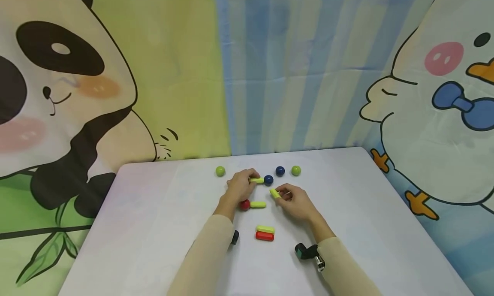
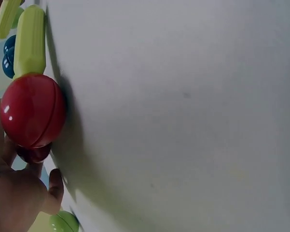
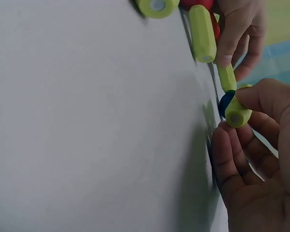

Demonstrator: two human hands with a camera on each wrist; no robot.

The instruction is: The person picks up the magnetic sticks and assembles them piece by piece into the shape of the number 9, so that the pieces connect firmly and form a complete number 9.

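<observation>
My left hand [image 1: 240, 185] pinches a yellow-green magnetic rod [image 1: 257, 181] whose right end meets a dark blue ball [image 1: 268, 180]. Just right of it, my right hand [image 1: 295, 201] holds another yellow-green rod [image 1: 275, 193] between thumb and fingers. A round metal spot shows on that rod's end [image 3: 235, 119] in the right wrist view. Below the left hand, a red ball [image 1: 245, 205] touches a third yellow-green rod [image 1: 258, 204]. The left wrist view shows a second, darker red ball [image 2: 34, 154] by the left fingers, partly hidden.
Nearer me on the white table [image 1: 154, 227] lie a yellow-green rod [image 1: 265, 229] and a red rod [image 1: 264, 236], side by side. Toward the back are a green ball [image 1: 220, 171], a dark blue ball [image 1: 280, 171] and another green ball [image 1: 296, 170]. Cartoon-printed curtains [image 1: 185, 73] stand behind.
</observation>
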